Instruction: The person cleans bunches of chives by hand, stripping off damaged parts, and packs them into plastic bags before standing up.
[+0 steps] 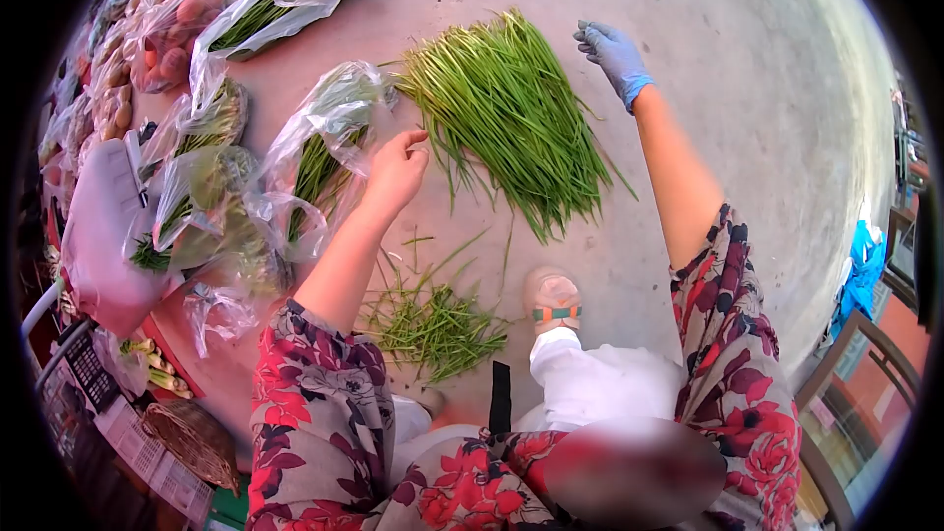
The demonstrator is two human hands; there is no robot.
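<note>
A large heap of long, thin green stalks (506,118), resembling garlic chives, lies on the concrete floor ahead of me. My left hand (396,174), bare, hovers at the heap's left edge with its fingers curled in; whether it pinches anything is hidden. Right beside it is a clear plastic bag of green stalks (329,143). To the right of the heap, apart from it, my right hand (614,57) wears a blue glove. Its fingertips are drawn together, and what is between them, if anything, is too small to name. Short green trimmings (438,329) are scattered nearer my feet.
Another bag of green stalks (285,0) lies at the upper left, near a bag of round reddish produce (177,39). More bagged greens (211,187) sit at left. A wicker basket (192,442) stands lower left, a wooden chair (855,393) at right. My shoe (553,300) is between heap and trimmings.
</note>
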